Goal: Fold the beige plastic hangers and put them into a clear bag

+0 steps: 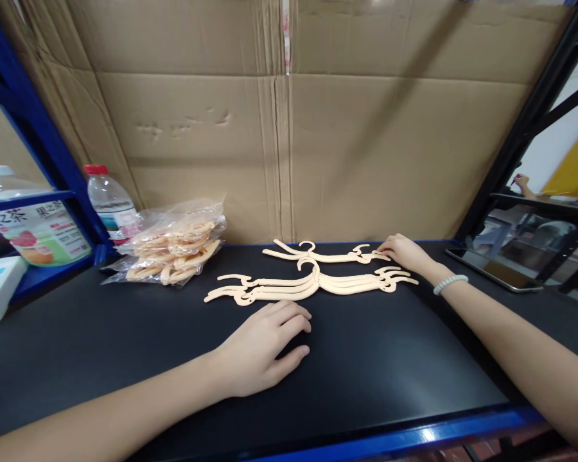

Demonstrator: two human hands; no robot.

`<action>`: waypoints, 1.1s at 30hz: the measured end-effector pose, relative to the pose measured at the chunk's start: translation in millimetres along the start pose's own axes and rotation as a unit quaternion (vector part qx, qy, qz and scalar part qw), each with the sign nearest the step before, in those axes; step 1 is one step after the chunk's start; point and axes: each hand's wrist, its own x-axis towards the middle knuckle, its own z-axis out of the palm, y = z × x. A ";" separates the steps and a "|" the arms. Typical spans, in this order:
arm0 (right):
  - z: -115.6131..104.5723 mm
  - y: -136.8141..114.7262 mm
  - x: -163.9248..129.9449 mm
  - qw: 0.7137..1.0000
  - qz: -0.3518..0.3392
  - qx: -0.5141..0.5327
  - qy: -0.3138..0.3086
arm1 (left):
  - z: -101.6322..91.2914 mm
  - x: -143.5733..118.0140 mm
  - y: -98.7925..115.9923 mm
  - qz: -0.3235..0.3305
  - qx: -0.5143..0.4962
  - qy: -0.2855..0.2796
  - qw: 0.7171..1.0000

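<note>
Two hands are well apart over one black table (390, 359). The left hand (264, 346), thumb and fingers parted, is just beside a stack of hangers (349, 284), too overlapped to count. The right hand (405, 253) reaches the right end of one hanger (334, 258) behind; whether it grips, I cannot tell.

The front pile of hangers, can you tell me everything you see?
The front pile of hangers is pale peach and looks like plastic. Several lie flat on the black table, nested, with a curved hook in the middle toward the cardboard. Their arms spread left and right, ending in rounded joints and slim bars. The left hand is close on the near side; I can't tell if it touches.
</note>
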 end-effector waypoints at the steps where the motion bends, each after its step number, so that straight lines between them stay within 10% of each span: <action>1: -0.1 1.5 -0.8 1.000 0.004 -0.002 0.005 | -0.2 0.1 0.3 0.001 -0.001 0.001 1.000; 11: -8.5 -2.4 -8.6 0.995 0.036 0.020 0.091 | -0.1 -1.3 -0.3 -0.005 -0.020 0.001 1.000; 17: -30.0 -78.9 -5.7 0.952 -0.016 0.192 0.238 | -1.2 -0.2 10.5 -0.066 -0.169 0.044 0.982; 23: -47.7 -186.3 -21.9 0.883 -0.105 0.422 0.176 | 5.4 7.3 15.8 -0.233 -0.471 0.097 0.845; 28: -53.6 -226.6 -40.1 0.845 -0.156 0.503 0.098 | 4.0 9.4 16.6 -0.283 -0.620 0.171 0.712; 33: -48.8 -234.6 -43.6 0.860 -0.186 0.471 0.065 | 4.7 8.9 15.4 -0.291 -0.605 0.233 0.703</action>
